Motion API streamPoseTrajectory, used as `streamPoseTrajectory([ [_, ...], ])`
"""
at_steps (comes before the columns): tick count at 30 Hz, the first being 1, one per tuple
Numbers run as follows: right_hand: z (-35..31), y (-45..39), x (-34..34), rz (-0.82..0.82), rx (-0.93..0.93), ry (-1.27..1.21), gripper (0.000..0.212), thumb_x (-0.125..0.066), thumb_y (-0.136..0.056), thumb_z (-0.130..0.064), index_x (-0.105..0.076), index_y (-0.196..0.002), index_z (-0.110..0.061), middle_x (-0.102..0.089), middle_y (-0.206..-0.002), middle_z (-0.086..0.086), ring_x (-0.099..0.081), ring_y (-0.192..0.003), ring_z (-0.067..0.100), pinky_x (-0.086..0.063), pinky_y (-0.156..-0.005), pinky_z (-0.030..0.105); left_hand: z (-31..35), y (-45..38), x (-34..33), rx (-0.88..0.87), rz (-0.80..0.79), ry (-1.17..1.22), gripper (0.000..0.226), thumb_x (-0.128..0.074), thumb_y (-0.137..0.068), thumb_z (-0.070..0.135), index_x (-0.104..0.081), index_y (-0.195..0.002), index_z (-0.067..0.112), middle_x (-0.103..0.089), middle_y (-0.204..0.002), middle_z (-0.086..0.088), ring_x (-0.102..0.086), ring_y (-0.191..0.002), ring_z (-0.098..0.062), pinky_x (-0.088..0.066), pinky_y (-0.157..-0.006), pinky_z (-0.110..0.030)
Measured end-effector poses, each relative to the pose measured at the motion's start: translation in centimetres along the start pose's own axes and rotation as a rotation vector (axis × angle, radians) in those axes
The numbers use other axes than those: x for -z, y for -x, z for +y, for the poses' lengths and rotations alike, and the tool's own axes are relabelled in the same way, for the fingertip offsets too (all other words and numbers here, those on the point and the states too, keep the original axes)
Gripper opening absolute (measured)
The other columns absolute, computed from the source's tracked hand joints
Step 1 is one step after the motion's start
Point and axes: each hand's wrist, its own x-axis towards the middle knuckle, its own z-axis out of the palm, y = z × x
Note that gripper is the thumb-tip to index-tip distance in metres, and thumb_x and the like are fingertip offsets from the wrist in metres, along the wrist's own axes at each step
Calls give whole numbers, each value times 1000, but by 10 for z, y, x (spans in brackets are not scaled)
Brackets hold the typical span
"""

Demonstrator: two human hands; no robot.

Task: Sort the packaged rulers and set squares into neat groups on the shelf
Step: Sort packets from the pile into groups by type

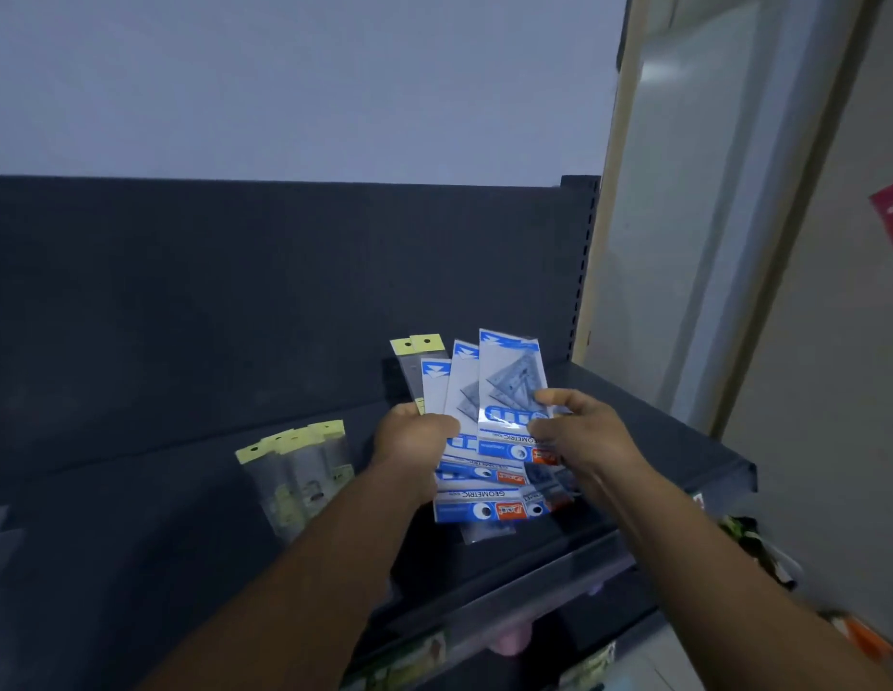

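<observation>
The left hand (413, 436) grips a fan of blue set square packets (484, 416) above the dark shelf (659, 431), the right hand (576, 426) pinches the front packet (509, 386), and yellow-topped packets (300, 466), probably rulers, lie left.

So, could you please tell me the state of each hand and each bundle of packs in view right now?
left hand: grips a fanned bundle of packs.
right hand: pinches the front blue pack.
blue set-square packs: fanned out, held upright above the shelf.
yellow-topped packs in hand: behind the blue ones, in the same fan.
yellow-topped packs on shelf: lying in an overlapping group, untouched.
shelf: dark, bearing the lying group.
</observation>
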Motion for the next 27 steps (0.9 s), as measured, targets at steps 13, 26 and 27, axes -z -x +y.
streamPoseTrajectory([
  [13,1,-23,28,-54,279,1169,36,-49,-93,-40,-57,-126,-28,-49,-132,11,-41,-123,30,-34,-100,34,-6,1,-5,-75,171,-36,18,-57,-85,-8,-54,-78,8,-66,-83,-18,-66,-75,-34,-56,-73,-48],
  [26,-7,-23,10,-184,105,249,19,-68,-87,-13,-57,-79,0,-72,-89,24,-67,-68,28,-57,-66,40,-9,13,-22,-69,11,161,11,-57,-90,-5,-56,-97,5,-66,-99,-22,-66,-76,-33,-55,-66,-43],
  [27,-7,-25,10,-179,108,243,19,-66,-88,-13,-58,-77,-1,-71,-88,25,-65,-66,27,-55,-63,37,-8,12,-20,-62,24,157,12,-57,-91,-5,-55,-95,6,-66,-98,-20,-66,-76,-33,-55,-65,-44],
])
